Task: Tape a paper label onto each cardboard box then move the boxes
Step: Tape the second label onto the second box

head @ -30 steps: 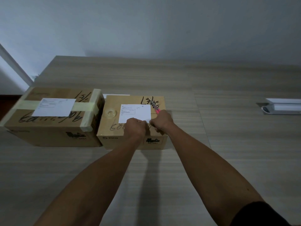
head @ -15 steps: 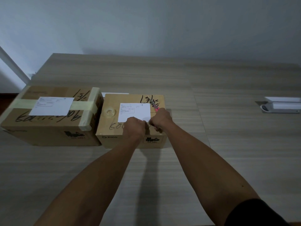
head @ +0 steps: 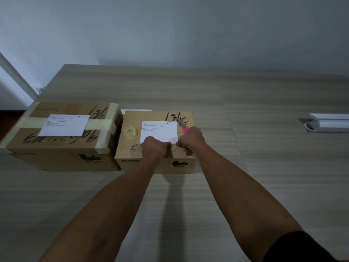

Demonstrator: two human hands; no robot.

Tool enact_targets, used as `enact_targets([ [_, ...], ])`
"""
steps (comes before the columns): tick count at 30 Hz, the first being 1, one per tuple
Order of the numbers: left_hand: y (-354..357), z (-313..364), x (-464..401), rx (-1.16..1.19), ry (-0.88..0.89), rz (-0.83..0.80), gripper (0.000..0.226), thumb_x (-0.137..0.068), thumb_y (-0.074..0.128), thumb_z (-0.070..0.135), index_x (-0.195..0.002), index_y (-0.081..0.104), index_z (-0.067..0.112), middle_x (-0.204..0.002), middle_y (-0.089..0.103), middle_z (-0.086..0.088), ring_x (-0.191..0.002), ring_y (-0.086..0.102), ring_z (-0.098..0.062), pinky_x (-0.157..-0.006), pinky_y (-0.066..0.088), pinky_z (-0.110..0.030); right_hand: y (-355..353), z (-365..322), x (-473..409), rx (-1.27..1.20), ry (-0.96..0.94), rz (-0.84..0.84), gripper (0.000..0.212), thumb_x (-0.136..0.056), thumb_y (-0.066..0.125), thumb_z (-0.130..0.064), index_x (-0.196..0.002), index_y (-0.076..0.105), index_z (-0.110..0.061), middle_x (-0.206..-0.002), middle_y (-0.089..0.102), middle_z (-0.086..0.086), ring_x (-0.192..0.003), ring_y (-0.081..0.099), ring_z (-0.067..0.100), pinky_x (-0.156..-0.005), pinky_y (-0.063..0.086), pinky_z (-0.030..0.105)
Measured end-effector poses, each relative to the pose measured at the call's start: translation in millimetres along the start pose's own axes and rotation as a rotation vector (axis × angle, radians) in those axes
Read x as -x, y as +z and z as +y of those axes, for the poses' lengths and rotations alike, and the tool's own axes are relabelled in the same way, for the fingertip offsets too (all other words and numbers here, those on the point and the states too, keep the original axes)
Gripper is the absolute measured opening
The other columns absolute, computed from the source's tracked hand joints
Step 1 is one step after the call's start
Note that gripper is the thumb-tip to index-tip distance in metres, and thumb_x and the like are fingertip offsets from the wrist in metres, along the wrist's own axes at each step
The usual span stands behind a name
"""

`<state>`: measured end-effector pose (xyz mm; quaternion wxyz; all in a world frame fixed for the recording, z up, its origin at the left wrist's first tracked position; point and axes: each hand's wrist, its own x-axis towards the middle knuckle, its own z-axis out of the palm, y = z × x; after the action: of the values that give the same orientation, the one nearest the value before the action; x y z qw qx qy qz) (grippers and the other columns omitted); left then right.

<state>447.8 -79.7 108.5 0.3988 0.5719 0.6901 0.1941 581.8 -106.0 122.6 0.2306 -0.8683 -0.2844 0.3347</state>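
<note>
Two cardboard boxes stand side by side on the wooden table. The larger left box [head: 62, 148] carries a white paper label [head: 65, 125] over bands of pale tape. On the smaller right box [head: 151, 163] lie a white paper label [head: 160, 130] and a clear tape roll [head: 130, 132]. My left hand [head: 154, 147] is curled at the label's near edge and seems to pinch a clear tape strip, which is hard to see. Almost touching it, my right hand [head: 190, 140] grips pink-handled scissors [head: 181, 122], blades pointing away over the box top.
A white flat device [head: 328, 125] lies at the table's right side. A white sheet [head: 136, 110] peeks out behind the right box. The table's left edge runs just beside the left box, with a white bar [head: 17, 78] slanting against the wall there.
Both hands stay at the label's near edge, nearly still. The view has shifted only slightly.
</note>
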Motion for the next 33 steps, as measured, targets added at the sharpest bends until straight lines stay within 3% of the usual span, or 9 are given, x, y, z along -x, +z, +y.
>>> enact_targets([
  [4, 0, -3, -5, -0.017, 0.000, -0.017, 0.045, -0.073, 0.092, 0.035, -0.089, 0.060, 0.008, -0.089, 0.062, -0.007, -0.080, 0.061, -0.023, -0.054, 0.039, -0.027, 5, 2, 2, 0.018, -0.011, 0.024, 0.038, -0.077, 0.090, -0.021, -0.094, 0.059, -0.007, -0.068, 0.073, 0.009, -0.045, 0.066, 0.019, -0.061, 0.065, 0.043],
  [7, -4, -6, -11, 0.004, -0.009, -0.018, 0.044, -0.069, 0.094, 0.034, -0.080, 0.061, 0.007, -0.087, 0.066, -0.009, -0.079, 0.065, -0.024, -0.055, 0.044, -0.027, 0, 4, 0, 0.037, -0.017, 0.059, 0.036, -0.080, 0.087, -0.016, -0.087, 0.052, -0.010, -0.076, 0.072, 0.011, -0.056, 0.071, 0.023, -0.065, 0.065, 0.048],
  [10, -15, -10, -16, -0.058, 0.065, 0.001, 0.030, -0.075, 0.087, 0.022, -0.077, 0.063, 0.005, -0.084, 0.071, -0.011, -0.069, 0.065, -0.022, -0.049, 0.043, -0.024, -14, 3, -4, 0.085, -0.071, 0.142, 0.029, -0.087, 0.077, -0.016, -0.082, 0.049, -0.014, -0.084, 0.066, 0.009, -0.071, 0.070, 0.025, -0.070, 0.062, 0.041],
  [13, -38, -20, -17, -0.114, 0.231, 0.154, 0.019, -0.088, 0.074, 0.023, -0.089, 0.061, 0.009, -0.086, 0.067, -0.007, -0.076, 0.064, -0.024, -0.060, 0.043, -0.029, -24, 6, -8, 0.062, -0.156, 0.191, 0.024, -0.085, 0.080, -0.030, -0.092, 0.065, -0.012, -0.084, 0.070, 0.007, -0.072, 0.071, 0.024, -0.069, 0.062, 0.042],
  [16, -62, -34, -29, -0.284, 0.456, 0.305, 0.020, -0.093, 0.071, 0.027, -0.105, 0.060, 0.016, -0.107, 0.060, -0.006, -0.095, 0.059, -0.023, -0.080, 0.049, -0.038, -23, 13, -10, 0.116, -0.269, 0.220, 0.031, -0.084, 0.080, -0.033, -0.106, 0.072, -0.012, -0.098, 0.070, 0.008, -0.085, 0.070, 0.025, -0.076, 0.061, 0.046],
  [18, -72, -41, -40, -0.410, 0.550, 0.356, 0.028, -0.092, 0.071, 0.028, -0.114, 0.064, 0.014, -0.120, 0.058, -0.009, -0.110, 0.054, -0.029, -0.095, 0.043, -0.044, -20, 18, -9, 0.208, -0.293, 0.248, 0.032, -0.084, 0.078, -0.040, -0.104, 0.076, -0.015, -0.100, 0.067, 0.007, -0.093, 0.063, 0.027, -0.084, 0.058, 0.046],
  [21, -81, -49, -52, -0.525, 0.589, 0.315, 0.032, -0.095, 0.065, 0.031, -0.120, 0.066, 0.012, -0.131, 0.057, -0.012, -0.119, 0.051, -0.033, -0.101, 0.040, -0.048, -13, 20, -9, 0.267, -0.292, 0.258, 0.027, -0.087, 0.073, -0.045, -0.090, 0.075, -0.018, -0.093, 0.066, 0.006, -0.093, 0.061, 0.027, -0.090, 0.052, 0.044],
  [27, -88, -58, -57, -0.538, 0.538, 0.163, 0.021, -0.098, 0.059, 0.020, -0.115, 0.061, 0.008, -0.119, 0.062, -0.013, -0.107, 0.059, -0.031, -0.092, 0.052, -0.048, -8, 16, -3, 0.274, -0.106, 0.317, 0.043, -0.088, 0.069, -0.050, -0.103, 0.067, -0.010, -0.110, 0.065, 0.012, -0.111, 0.058, 0.034, -0.094, 0.042, 0.043],
  [33, -95, -60, -54, -0.394, 0.499, 0.155, 0.028, -0.100, 0.049, 0.012, -0.125, 0.059, 0.005, -0.128, 0.057, -0.016, -0.116, 0.053, -0.032, -0.096, 0.050, -0.048, -6, 23, 16, 0.189, -0.044, 0.367, 0.033, -0.084, 0.070, -0.043, -0.071, 0.054, -0.017, -0.098, 0.069, 0.010, -0.101, 0.061, 0.031, -0.083, 0.032, 0.039],
])
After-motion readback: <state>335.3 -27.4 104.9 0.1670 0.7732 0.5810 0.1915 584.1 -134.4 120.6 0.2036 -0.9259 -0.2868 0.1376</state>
